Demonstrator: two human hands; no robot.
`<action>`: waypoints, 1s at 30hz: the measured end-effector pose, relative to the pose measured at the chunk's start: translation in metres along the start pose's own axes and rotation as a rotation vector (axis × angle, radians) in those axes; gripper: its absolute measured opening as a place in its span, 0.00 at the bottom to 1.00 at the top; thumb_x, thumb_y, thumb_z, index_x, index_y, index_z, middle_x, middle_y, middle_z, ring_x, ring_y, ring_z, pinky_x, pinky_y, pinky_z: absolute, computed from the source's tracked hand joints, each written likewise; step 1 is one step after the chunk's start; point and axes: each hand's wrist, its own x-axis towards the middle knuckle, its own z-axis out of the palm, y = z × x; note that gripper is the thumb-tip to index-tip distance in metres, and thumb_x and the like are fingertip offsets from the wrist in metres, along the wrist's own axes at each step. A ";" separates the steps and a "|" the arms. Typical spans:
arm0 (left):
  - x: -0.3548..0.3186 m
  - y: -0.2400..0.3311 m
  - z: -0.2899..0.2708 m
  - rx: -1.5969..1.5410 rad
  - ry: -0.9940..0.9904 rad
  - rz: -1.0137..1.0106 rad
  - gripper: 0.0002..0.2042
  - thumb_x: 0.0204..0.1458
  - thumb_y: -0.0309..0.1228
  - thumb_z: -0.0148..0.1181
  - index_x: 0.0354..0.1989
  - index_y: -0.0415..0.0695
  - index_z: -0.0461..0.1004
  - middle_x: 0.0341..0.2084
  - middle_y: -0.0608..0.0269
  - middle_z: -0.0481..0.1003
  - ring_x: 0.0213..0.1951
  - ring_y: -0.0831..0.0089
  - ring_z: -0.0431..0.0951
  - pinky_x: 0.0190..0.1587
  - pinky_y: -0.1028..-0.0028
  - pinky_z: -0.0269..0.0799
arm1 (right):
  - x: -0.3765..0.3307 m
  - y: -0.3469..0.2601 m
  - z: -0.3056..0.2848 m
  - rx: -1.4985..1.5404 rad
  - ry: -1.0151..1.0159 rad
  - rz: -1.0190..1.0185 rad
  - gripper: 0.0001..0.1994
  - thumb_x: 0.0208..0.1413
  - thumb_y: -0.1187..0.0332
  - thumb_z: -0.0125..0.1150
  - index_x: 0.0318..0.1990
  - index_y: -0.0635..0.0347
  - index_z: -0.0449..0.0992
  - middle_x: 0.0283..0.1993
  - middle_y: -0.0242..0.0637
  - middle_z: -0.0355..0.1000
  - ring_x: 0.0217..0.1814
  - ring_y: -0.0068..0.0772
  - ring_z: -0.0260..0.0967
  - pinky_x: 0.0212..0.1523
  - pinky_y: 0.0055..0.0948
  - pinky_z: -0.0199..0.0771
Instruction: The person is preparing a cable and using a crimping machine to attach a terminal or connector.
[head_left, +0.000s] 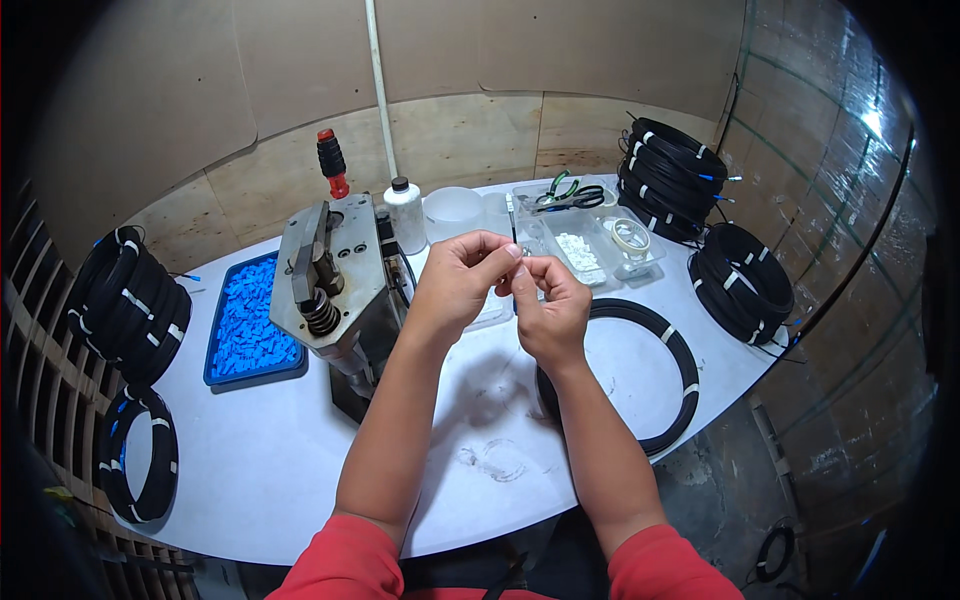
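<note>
My left hand (462, 282) and my right hand (552, 308) meet above the middle of the table, thumbs and fingers pinched together. Between them they grip a thin black cable (513, 228), whose white-tipped end points up and away from me. The fingers cover the part of the cable they hold. A black cable coil (690, 384) bound with white ties lies flat beside my right forearm, which hides its left side. Whether the held cable belongs to that coil, I cannot tell.
At left stand a metal press (345, 260) and a blue tray (212, 370) of small blue pieces. Behind my hands are a bottle (404, 215), a box of white pieces (575, 252), a tape roll (630, 236) and pliers (565, 190). Cable coils (670, 180) are stacked at both sides.
</note>
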 end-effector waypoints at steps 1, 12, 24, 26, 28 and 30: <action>0.000 0.001 0.002 -0.001 -0.002 -0.001 0.08 0.60 0.27 0.66 0.37 0.32 0.80 0.26 0.62 0.79 0.26 0.78 0.74 0.30 0.77 0.71 | 0.000 0.000 -0.001 -0.017 0.004 -0.012 0.07 0.65 0.71 0.63 0.38 0.68 0.80 0.32 0.36 0.82 0.35 0.20 0.79 0.39 0.23 0.79; -0.002 0.003 0.004 0.089 0.050 0.061 0.07 0.62 0.26 0.64 0.38 0.32 0.79 0.28 0.63 0.80 0.28 0.80 0.75 0.32 0.77 0.72 | 0.001 0.003 0.001 -0.075 0.044 -0.081 0.04 0.62 0.75 0.65 0.39 0.68 0.80 0.32 0.36 0.82 0.34 0.20 0.79 0.38 0.23 0.79; 0.002 -0.003 -0.004 0.029 -0.041 -0.004 0.07 0.64 0.31 0.63 0.41 0.39 0.79 0.32 0.70 0.77 0.34 0.83 0.75 0.42 0.79 0.72 | 0.000 0.007 -0.001 -0.068 0.049 -0.093 0.03 0.60 0.76 0.66 0.39 0.67 0.81 0.32 0.33 0.82 0.34 0.19 0.78 0.38 0.22 0.77; 0.002 -0.002 -0.002 0.044 -0.020 -0.006 0.07 0.63 0.30 0.63 0.40 0.38 0.79 0.32 0.69 0.78 0.34 0.82 0.75 0.42 0.79 0.72 | 0.001 0.009 -0.001 -0.070 0.054 -0.086 0.03 0.60 0.76 0.66 0.39 0.66 0.81 0.32 0.33 0.82 0.33 0.18 0.77 0.38 0.22 0.77; 0.001 0.001 0.000 0.060 0.000 -0.010 0.07 0.63 0.30 0.64 0.40 0.38 0.79 0.32 0.68 0.78 0.35 0.82 0.76 0.42 0.79 0.73 | 0.001 0.009 -0.001 -0.072 0.067 -0.116 0.03 0.59 0.75 0.67 0.38 0.66 0.81 0.31 0.33 0.81 0.33 0.18 0.77 0.37 0.22 0.76; -0.001 0.003 0.001 0.153 0.031 0.030 0.07 0.61 0.28 0.66 0.39 0.37 0.80 0.32 0.66 0.80 0.35 0.81 0.79 0.42 0.78 0.75 | 0.001 0.010 -0.003 -0.104 0.067 -0.130 0.03 0.59 0.76 0.67 0.37 0.66 0.80 0.30 0.33 0.80 0.32 0.18 0.76 0.37 0.23 0.76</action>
